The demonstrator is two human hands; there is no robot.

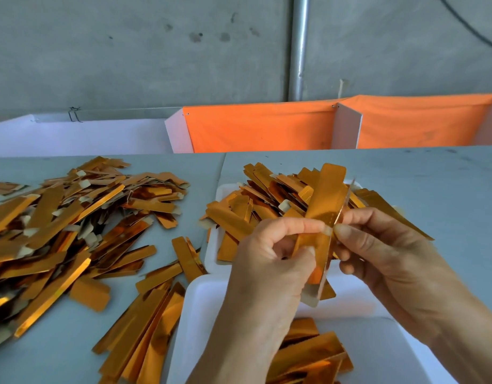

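I hold one long shiny gold card strip (pixel 324 200) upright above the trays. My left hand (pixel 269 261) pinches its lower part between thumb and curled fingers. My right hand (pixel 383 253) pinches the strip's right edge, where a side flap stands folded up. The strip's pale cardboard end (pixel 312 299) points down toward me. Behind it, a white foam tray (pixel 220 195) is heaped with more gold strips (pixel 256 200). A nearer white tray (pixel 200 309) holds a few gold pieces (pixel 311 356) at the bottom of the view.
A big loose heap of gold strips (pixel 59 225) covers the grey table (pixel 433 184) at the left, with more strips (pixel 145 322) by the near tray. Orange cloth (pixel 267 126) and white boards (pixel 81 137) stand along the table's far edge before a concrete wall.
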